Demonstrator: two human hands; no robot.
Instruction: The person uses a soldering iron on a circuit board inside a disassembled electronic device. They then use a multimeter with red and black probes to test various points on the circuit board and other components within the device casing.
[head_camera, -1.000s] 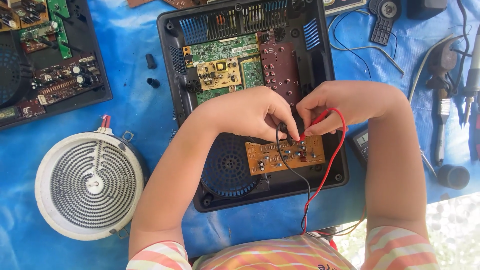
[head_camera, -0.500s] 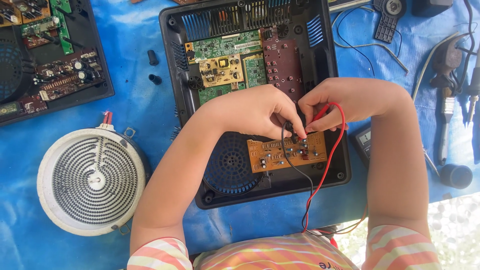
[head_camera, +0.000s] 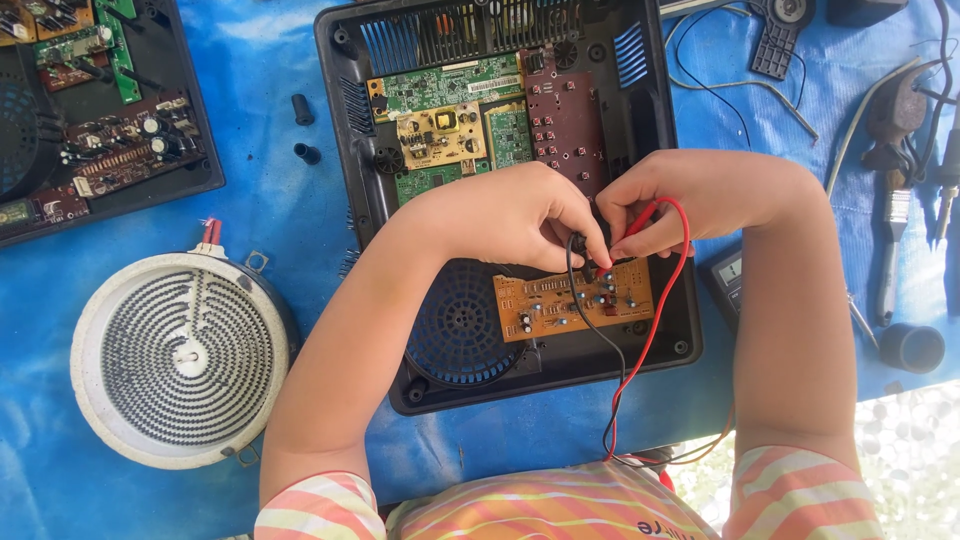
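An opened black appliance housing (head_camera: 676, 330) lies on a blue sheet, with green boards (head_camera: 450, 100), a dark red board (head_camera: 565, 125) and a round fan grille (head_camera: 455, 325) inside. Over its orange circuit board (head_camera: 560, 305), my left hand (head_camera: 515, 215) pinches a black test probe (head_camera: 578, 255) whose tip rests on the board. My right hand (head_camera: 690, 195) grips a red test probe (head_camera: 640, 222), also pointed down at the board. The black lead (head_camera: 600, 345) and red lead (head_camera: 650, 335) trail toward my body.
A round white coil heating element (head_camera: 180, 355) sits at left. Another opened black unit with boards (head_camera: 100, 140) lies top left. Two small black cylinders (head_camera: 303, 130) rest on the sheet. A grey meter (head_camera: 725, 275), a brush (head_camera: 890, 260) and tools (head_camera: 900, 110) lie at right.
Both hands stay on the probes over the orange board; the view has shifted slightly, with little else altered.
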